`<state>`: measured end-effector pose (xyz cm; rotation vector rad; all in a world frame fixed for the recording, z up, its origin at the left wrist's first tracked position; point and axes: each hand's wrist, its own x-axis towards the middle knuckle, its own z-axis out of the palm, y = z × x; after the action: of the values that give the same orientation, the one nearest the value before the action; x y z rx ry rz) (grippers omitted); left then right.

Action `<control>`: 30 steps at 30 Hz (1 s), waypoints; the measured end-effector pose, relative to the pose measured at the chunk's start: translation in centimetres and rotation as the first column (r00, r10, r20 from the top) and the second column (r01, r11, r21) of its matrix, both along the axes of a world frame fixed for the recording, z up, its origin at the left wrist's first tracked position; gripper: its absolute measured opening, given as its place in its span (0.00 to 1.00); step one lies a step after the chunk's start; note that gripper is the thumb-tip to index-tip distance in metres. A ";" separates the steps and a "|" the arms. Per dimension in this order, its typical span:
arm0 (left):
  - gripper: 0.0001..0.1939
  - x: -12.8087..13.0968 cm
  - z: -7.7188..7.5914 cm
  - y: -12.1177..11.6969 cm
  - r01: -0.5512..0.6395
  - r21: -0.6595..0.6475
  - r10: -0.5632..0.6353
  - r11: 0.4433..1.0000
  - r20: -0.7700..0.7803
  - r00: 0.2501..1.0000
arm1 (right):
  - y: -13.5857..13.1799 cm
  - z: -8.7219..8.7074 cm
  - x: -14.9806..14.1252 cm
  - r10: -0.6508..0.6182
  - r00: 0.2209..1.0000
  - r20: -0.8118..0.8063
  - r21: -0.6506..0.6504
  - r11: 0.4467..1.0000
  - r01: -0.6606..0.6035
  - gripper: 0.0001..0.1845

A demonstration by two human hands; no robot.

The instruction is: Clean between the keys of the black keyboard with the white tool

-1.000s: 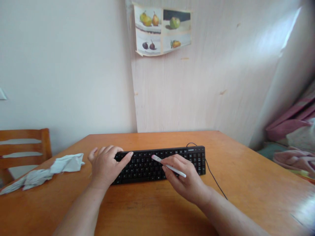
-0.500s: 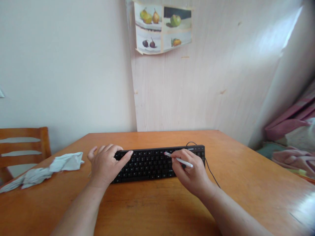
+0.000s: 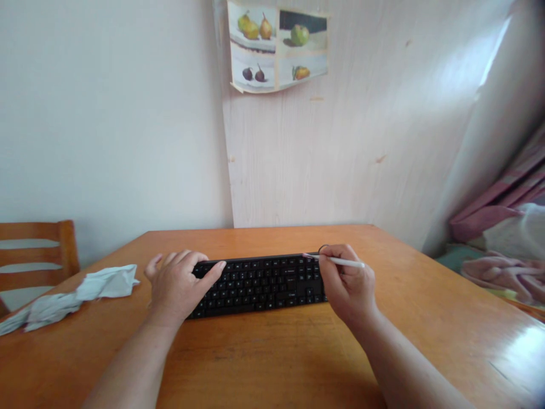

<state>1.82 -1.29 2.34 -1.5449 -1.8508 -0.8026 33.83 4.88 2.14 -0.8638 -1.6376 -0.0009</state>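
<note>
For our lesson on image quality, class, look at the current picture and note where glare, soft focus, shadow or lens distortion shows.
Head view: white glare on the orange-brown wooden table at lower right; bright sheen on the pale wood-grain panel, upper right; crumpled pink fabric at the right edge soft and smeared; soft shadow below the black keyboard; edges look stretched, wide-angle style.

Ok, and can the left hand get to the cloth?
Probably yes. The cloth lies on the table to the left of the left hand, and I see nothing standing between them. But that hand rests on the left end of the keyboard, so it'd have to leave that first.
</note>
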 end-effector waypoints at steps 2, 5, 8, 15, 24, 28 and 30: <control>0.18 -0.1 -0.1 0.0 -0.001 0.003 0.001 1.000 -0.001 1.000 | 0.0 0.0 -0.1 0.031 0.999 0.015 0.002 1.000 -0.031 0.05; 0.18 -0.1 -0.1 0.0 0.001 0.005 -0.001 1.000 -0.003 1.000 | -0.1 0.0 -0.4 0.091 0.993 0.073 0.016 0.996 -0.093 0.05; 0.18 0.0 -0.1 0.0 0.002 0.005 -0.002 1.000 0.002 1.000 | -0.2 0.0 -0.5 0.122 0.984 0.133 0.001 0.992 -0.123 0.06; 0.19 0.1 0.0 -0.1 0.005 0.003 -0.006 1.000 0.007 1.000 | -0.3 0.0 -0.3 0.108 0.989 0.097 -0.013 0.994 -0.107 0.06; 0.19 0.1 -0.1 0.1 -0.001 0.002 0.001 1.000 0.002 1.000 | -0.2 0.0 -0.4 0.129 0.982 0.140 -0.087 0.989 -0.117 0.07; 0.19 0.1 0.0 0.1 -0.003 -0.017 0.003 1.000 0.002 1.000 | 0.1 -0.2 -0.4 0.156 0.988 -0.021 -0.056 0.986 -0.157 0.07; 0.19 0.2 0.1 0.0 -0.006 -0.025 0.006 1.000 -0.004 1.000 | 0.3 -0.1 -0.5 0.175 0.980 -0.091 -0.050 0.982 -0.180 0.09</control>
<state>2.01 -1.25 2.42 -1.5547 -1.8689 -0.7761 33.34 5.19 2.04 -0.7480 -1.6354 0.2067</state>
